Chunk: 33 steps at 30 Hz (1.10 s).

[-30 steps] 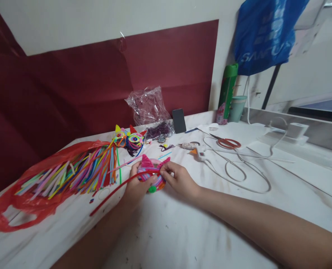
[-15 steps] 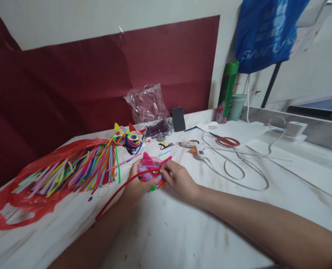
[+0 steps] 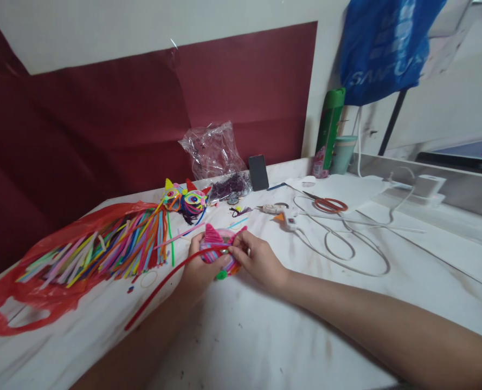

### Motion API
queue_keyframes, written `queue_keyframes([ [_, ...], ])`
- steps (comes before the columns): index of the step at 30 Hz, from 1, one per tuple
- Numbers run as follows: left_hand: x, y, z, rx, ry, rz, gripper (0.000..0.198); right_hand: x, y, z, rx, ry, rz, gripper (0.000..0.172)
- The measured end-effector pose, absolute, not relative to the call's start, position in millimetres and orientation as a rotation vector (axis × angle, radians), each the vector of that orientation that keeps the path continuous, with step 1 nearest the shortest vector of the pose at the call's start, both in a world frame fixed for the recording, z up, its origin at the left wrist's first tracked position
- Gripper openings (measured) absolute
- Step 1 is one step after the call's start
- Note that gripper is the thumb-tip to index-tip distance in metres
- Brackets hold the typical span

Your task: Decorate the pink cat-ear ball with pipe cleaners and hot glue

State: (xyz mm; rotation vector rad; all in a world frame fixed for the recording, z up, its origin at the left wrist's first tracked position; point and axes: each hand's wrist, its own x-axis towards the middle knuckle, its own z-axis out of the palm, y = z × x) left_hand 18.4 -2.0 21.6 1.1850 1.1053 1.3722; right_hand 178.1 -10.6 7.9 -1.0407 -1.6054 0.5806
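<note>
Near the middle of the table, my left hand (image 3: 200, 272) grips a pipe-cleaner animal head (image 3: 214, 238) with pink pointed ears, striped pink and purple, and a green bit at its lower edge. My right hand (image 3: 259, 259) pinches the end of a red pipe cleaner (image 3: 155, 290) against the front of the head. The pipe cleaner's long free end curves over my left hand toward the lower left. My fingers hide part of the head. Behind it stand two finished-looking animal heads (image 3: 194, 200) with yellow and red ears.
A red plastic bag (image 3: 57, 303) with many colourful pipe cleaners (image 3: 114, 246) lies at left. Scissors (image 3: 330, 205), a glue gun (image 3: 274, 209) and a looped white cable (image 3: 371, 273) are at right. Farther back are a phone (image 3: 258, 172), a clear bag (image 3: 214, 149) and a green can (image 3: 329, 130).
The red pipe cleaner's free end has swung lower and farther left. Both hands and the animal head have shifted slightly left in view, still gripping.
</note>
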Motion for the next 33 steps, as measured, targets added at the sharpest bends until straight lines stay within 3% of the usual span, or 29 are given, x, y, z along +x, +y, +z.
queue_keyframes([
  [7, 13.9, 2.9, 19.7, 1.226, 1.090, 1.280, 0.066, 177.5, -8.7, 3.0, -0.974, -1.594, 0.568, 0.012],
  [13, 11.2, 8.3, 15.4, 1.161, 1.003, 1.312, 0.067, 180.3, -10.2, -5.5, -0.785, -1.847, 0.225, 0.031],
  [18, 9.0, 7.4, 12.9, 1.275, 1.018, 1.313, 0.064, 181.7, -8.0, -8.7, -0.782, -1.925, 0.153, 0.041],
  [33, 4.5, 4.5, 17.6, 1.279, 1.016, 1.278, 0.055, 181.0, -7.4, -8.8, -0.750, -1.910, 0.094, 0.035],
])
